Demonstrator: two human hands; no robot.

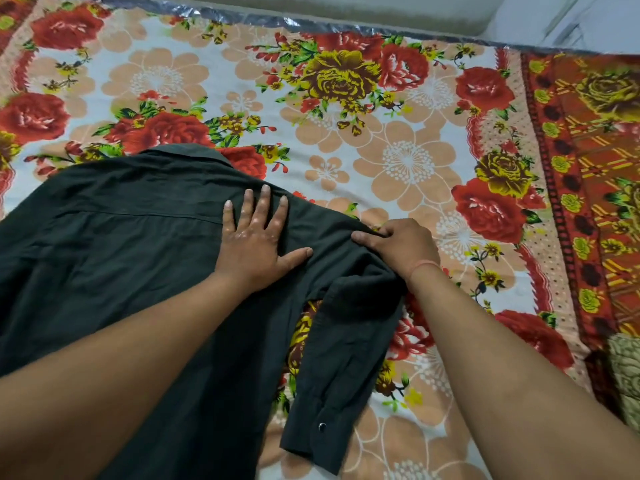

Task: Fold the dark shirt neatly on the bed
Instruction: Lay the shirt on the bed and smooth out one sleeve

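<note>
Flat and spread, the left hand (254,237) presses down on the dark shirt (121,258) with straight fingers, pinning the cloth just inside the right shoulder and holding nothing. Just to its right, the right hand (398,242) has its fingers curled and its thumb closed on a ridge of fabric at the shoulder seam, where the sleeve (343,358) begins.

The likeliest trouble is a crooked fold. If the right hand pulls the pinched seam across before the left hand has set a straight line, the crease would probably run at a slant and the cloth would bunch under the palm. The sleeve is also rumpled near the shoulder, and folding over that would trap wrinkles. A hard tug could drag the whole garment across the bed (398,161) and skew the collar (187,154).

The shirt lies back-up on the bed, filling the near left of the scene, with its collar at the far edge. Its body runs left and near from the left hand. The sleeve hangs down from the right hand toward the near side, ending in a cuff (311,441) with a small snap (322,426).
</note>
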